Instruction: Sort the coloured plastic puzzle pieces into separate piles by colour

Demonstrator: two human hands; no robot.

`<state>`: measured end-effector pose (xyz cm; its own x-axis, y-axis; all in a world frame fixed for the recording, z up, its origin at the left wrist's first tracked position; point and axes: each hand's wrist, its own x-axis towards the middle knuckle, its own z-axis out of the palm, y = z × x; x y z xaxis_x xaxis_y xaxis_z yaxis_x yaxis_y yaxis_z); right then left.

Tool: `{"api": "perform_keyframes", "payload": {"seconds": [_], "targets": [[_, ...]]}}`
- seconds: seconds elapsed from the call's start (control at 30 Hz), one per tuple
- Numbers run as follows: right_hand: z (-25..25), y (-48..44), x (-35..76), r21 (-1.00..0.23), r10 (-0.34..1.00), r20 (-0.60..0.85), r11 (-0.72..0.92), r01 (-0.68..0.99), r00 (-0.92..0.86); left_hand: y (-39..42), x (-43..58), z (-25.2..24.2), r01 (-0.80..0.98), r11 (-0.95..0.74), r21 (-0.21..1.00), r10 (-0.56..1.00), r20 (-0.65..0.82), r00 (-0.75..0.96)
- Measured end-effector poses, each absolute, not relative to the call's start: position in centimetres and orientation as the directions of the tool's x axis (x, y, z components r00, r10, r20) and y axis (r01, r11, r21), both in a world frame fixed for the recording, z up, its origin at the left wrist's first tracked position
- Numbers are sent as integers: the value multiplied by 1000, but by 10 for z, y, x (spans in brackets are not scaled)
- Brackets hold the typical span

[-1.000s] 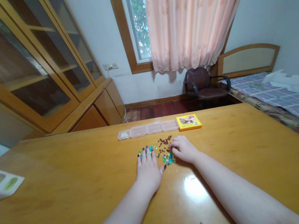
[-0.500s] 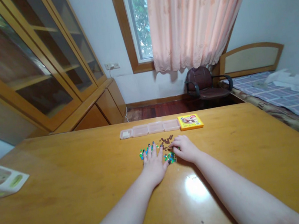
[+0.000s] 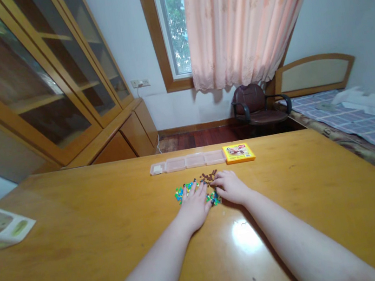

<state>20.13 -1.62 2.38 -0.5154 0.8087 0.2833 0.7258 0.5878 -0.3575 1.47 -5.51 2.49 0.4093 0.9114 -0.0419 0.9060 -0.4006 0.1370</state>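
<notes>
My left hand (image 3: 194,207) lies with its fingers spread over a pile of small green, blue and white pieces (image 3: 180,194), its fingertips reaching toward the brown ones. A small heap of brown pieces (image 3: 209,175) sits just beyond, between the two hands. At the right side of that heap rests my right hand (image 3: 230,187), fingers curled down to the tabletop; whether a piece is between them is hidden. More green and blue pieces (image 3: 214,199) lie between my left thumb and right fingers.
Behind the pieces stands a row of clear plastic trays (image 3: 195,160), with a yellow box (image 3: 239,153) at its right end. A white plastic container (image 3: 2,224) is at the table's left edge. Past the wooden table (image 3: 84,250) are a chair (image 3: 256,104) and a bed (image 3: 362,109).
My left hand's fingers have shifted to the right and drawn closer together, uncovering more of the coloured pile. The right hand has moved only slightly beside the brown pieces.
</notes>
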Motion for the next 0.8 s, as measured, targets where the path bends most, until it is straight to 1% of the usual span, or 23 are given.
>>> {"api": "perform_keyframes", "payload": {"seconds": [0.17, 0.27, 0.37, 0.47, 0.6, 0.7, 0.8], "targets": [[20, -11, 205, -402, 858, 355, 499, 768, -372, -52, 8, 32, 876, -449, 175, 890, 3, 455], [19, -10, 207, -376, 863, 353, 486, 789, -362, -50, 10, 32, 844, -494, 209, 866, 26, 500], [18, -9, 206, -360, 855, 347, 501, 787, -385, -47, 12, 28, 838, -497, 223, 862, 17, 506], [18, -8, 208, -371, 852, 376, 499, 783, -364, -47, 13, 28, 843, -485, 235, 871, 40, 490], [18, -6, 214, -436, 862, 407, 474, 765, -302, -51, 11, 37, 837, -475, 273, 880, 114, 462], [18, -5, 216, -458, 852, 405, 502, 734, -330, -52, 8, 42, 849, -437, 296, 899, 176, 401], [17, -6, 214, -430, 840, 388, 529, 731, -380, -50, 7, 42, 861, -407, 303, 911, 203, 359]]}}
